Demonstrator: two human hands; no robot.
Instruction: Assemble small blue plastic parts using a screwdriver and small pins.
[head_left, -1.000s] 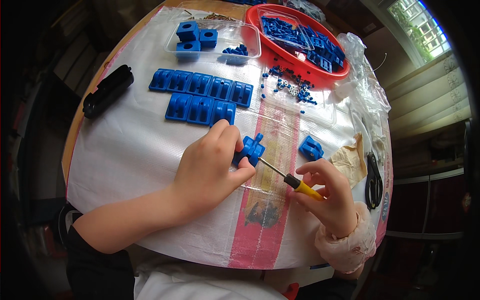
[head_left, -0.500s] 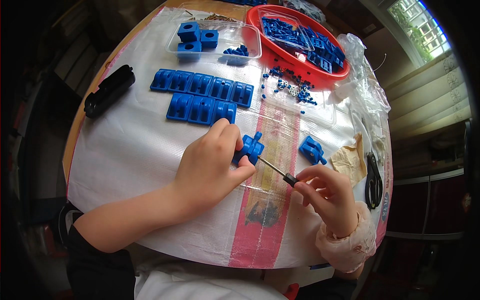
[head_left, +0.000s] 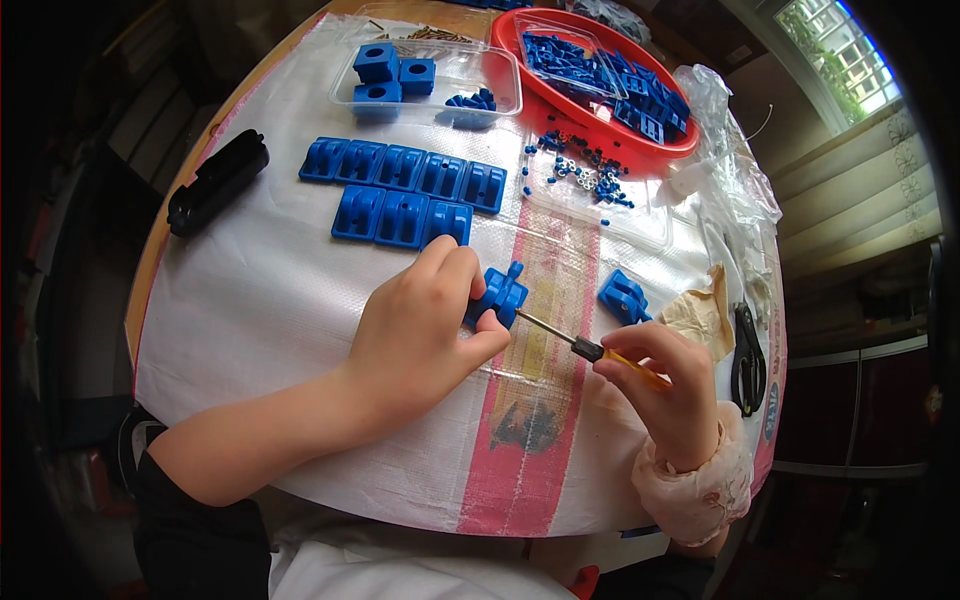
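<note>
Low over the sheet, my left hand (head_left: 420, 325) pinches a blue plastic bracket (head_left: 500, 294) between thumb and fingers; a small peg sticks up from its far end. My right hand (head_left: 672, 388) is closed round the orange and black handle of a screwdriver (head_left: 588, 348). The shaft slants up to the left and its tip meets the right side of the bracket; whether it sits in a screw is too small to tell. A similar blue bracket (head_left: 624, 296) with a part fitted lies just beyond my right hand. Two rows of blue brackets (head_left: 402, 168) stand beyond my left hand.
A clear tub (head_left: 510, 108) holds blue blocks and small pieces. Behind it, a red basin (head_left: 678, 150) is heaped with blue parts. Small fittings (head_left: 590, 178) lie on a clear lid. Black scissors (head_left: 747, 360) are at right, a black case (head_left: 220, 182) at left.
My right fingers have shifted back along the screwdriver, so its orange handle now shows. My left hand and the bracket have stayed in place.
</note>
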